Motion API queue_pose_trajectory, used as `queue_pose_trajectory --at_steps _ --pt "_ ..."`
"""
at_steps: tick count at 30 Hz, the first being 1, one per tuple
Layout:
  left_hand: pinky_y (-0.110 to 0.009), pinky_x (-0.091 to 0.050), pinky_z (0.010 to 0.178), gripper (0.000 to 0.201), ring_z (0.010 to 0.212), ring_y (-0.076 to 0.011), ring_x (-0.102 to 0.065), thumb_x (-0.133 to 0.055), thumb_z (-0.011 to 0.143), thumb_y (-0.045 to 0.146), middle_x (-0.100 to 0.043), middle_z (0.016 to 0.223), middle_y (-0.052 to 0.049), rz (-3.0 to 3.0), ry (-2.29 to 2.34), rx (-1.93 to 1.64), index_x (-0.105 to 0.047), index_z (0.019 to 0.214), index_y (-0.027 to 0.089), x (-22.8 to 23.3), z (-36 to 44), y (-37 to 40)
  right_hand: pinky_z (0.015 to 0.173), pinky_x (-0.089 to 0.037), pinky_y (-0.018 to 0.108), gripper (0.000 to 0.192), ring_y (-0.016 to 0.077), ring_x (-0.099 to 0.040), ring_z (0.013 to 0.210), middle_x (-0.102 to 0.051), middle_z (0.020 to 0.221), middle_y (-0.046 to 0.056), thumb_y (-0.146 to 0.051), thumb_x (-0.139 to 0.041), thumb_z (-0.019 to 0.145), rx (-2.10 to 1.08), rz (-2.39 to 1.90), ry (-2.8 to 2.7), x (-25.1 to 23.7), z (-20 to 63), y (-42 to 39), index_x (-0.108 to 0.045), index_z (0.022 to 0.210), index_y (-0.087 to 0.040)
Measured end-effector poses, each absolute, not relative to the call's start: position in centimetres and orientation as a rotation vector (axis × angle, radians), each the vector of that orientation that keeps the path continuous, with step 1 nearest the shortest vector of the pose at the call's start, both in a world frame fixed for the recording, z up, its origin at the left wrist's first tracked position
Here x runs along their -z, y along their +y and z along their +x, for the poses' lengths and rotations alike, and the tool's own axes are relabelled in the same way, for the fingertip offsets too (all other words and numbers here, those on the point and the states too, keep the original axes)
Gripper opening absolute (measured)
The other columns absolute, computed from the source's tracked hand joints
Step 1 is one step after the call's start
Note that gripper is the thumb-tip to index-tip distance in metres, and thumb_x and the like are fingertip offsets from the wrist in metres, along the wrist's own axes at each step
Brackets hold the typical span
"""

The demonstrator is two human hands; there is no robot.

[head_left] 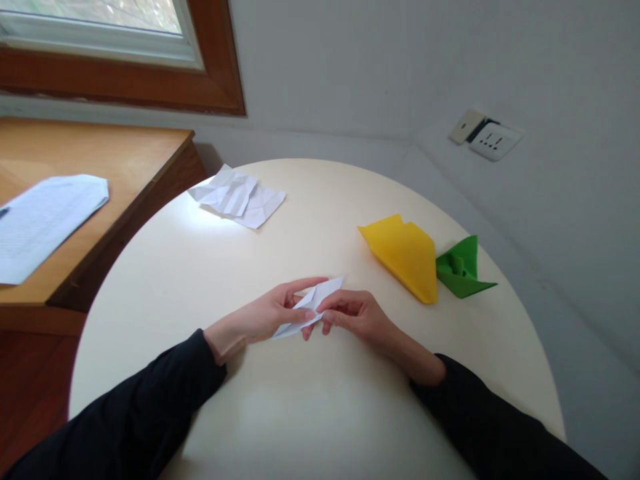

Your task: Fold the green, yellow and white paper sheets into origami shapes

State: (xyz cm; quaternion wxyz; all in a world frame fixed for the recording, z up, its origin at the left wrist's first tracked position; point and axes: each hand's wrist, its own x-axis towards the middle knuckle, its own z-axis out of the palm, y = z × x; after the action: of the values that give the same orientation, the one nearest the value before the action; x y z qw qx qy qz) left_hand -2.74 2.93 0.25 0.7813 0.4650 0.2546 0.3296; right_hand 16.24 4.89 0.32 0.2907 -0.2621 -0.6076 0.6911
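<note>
Head view: both hands [320, 313] pinching folded paper [311, 305]

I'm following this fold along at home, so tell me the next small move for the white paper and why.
Probably press the crease flat. Both hands, left hand and right hand, pinch the narrow folded white paper just above the round table, with its tip free and its folds not yet flattened.

Print on the desk sheet [43, 223] is unreadable.
</note>
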Motion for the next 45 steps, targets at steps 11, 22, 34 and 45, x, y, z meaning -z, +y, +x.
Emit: queue_pose_trajectory --at_steps 11,22,34,45 --pt "-0.025 -0.039 0.063 0.073 0.065 -0.0115 -0.055 -0.067 0.077 0.022 -0.065 0.085 -0.007 0.994 0.533 -0.67 -0.029 0.139 0.018 -0.14 -2.77 2.93 0.052 -0.046 0.024 0.024 0.0108 -0.056 0.052 -0.07 0.064 0.004 -0.038 -0.065 0.076 -1.847 -0.815 -1.652 -0.62 16.05 4.96 -0.063 0.072 -0.015" --pt "-0.028 -0.042 0.066 0.065 0.073 -0.0161 -0.059 -0.063 0.079 0.021 -0.064 0.09 -0.009 0.924 0.491 -0.694 -0.034 0.137 0.019 0.17 -2.61 2.75 0.046 -0.043 0.021 0.024 0.0089 -0.053 0.046 -0.067 0.056 0.002 -0.037 -0.061 0.078 -1.732 -0.912 -1.69 -0.7 15.44 4.45 -0.059 0.068 -0.016" --pt "-0.026 -0.043 0.066 0.067 0.069 -0.013 -0.06 -0.067 0.078 0.022 -0.066 0.089 -0.008 0.978 0.544 -0.683 -0.033 0.136 0.019 0.1 -2.63 2.77 0.045 -0.041 0.022 0.027 0.0088 -0.048 0.044 -0.065 0.054 0.002 -0.04 -0.06 0.077 -1.701 -0.928 -1.706 -0.74 15.46 4.59 -0.059 0.065 -0.016" --pt "-0.027 -0.045 0.068 0.068 0.066 -0.0131 -0.062 -0.072 0.073 0.023 -0.063 0.084 -0.003 0.924 0.624 -0.686 -0.037 0.131 0.019 -0.24 -2.51 2.7 0.052 -0.045 0.024 0.026 0.011 -0.056 0.052 -0.057 0.057 -0.002 -0.04 -0.065 0.073 -1.617 -0.977 -1.628 -0.37 15.38 4.65 -0.053 0.066 -0.018"
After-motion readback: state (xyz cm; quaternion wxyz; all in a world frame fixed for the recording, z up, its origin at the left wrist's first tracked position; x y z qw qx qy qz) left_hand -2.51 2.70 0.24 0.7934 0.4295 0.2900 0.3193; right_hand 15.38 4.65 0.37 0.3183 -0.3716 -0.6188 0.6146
